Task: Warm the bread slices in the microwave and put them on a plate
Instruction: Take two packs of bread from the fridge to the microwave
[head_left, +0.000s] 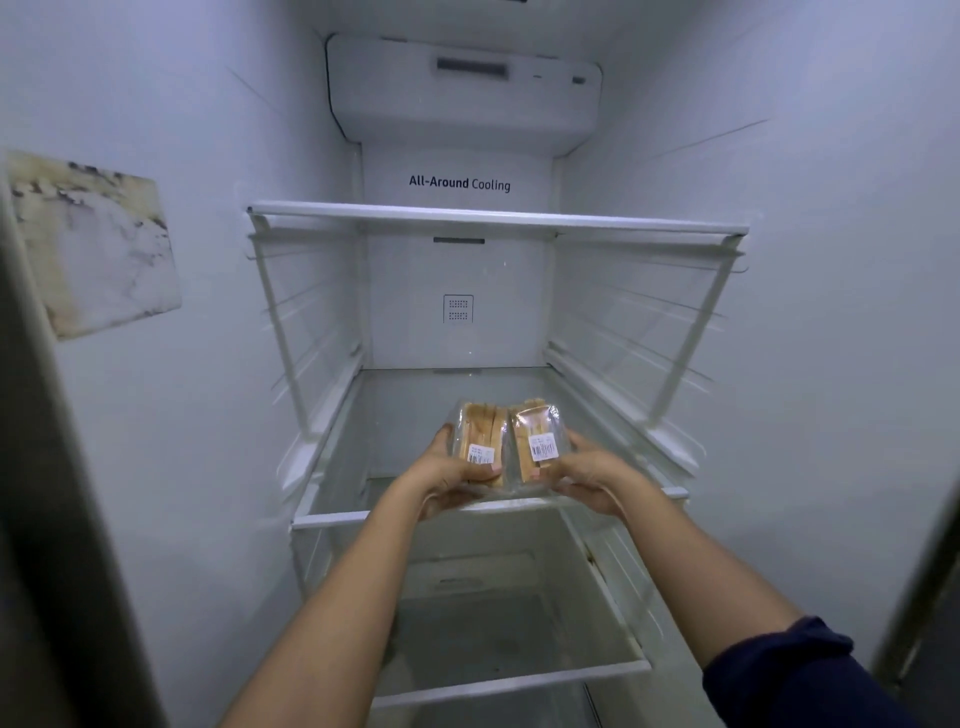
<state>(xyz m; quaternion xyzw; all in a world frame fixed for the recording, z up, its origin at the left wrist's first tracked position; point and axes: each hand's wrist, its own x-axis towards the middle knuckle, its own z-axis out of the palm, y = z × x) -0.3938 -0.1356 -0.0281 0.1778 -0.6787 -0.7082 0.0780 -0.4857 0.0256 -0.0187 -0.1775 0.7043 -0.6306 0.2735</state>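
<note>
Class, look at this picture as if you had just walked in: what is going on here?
A person stands at an open fridge, both arms reaching in. The left hand holds one clear-wrapped pack of bread slices, and the right hand holds a second pack. The two packs are side by side, held just above the front edge of a glass shelf. Each pack bears a white barcode label. The shelves in view hold nothing else. No microwave or plate is in view.

Clear glossy plastic wrap covers both bread packs (501, 441), each with a matt white paper label (542, 447); fridge walls (208, 415) are smooth white plastic, shelves (498, 215) clear glass, and the wall sticker (93, 239) stained, worn paper
</note>
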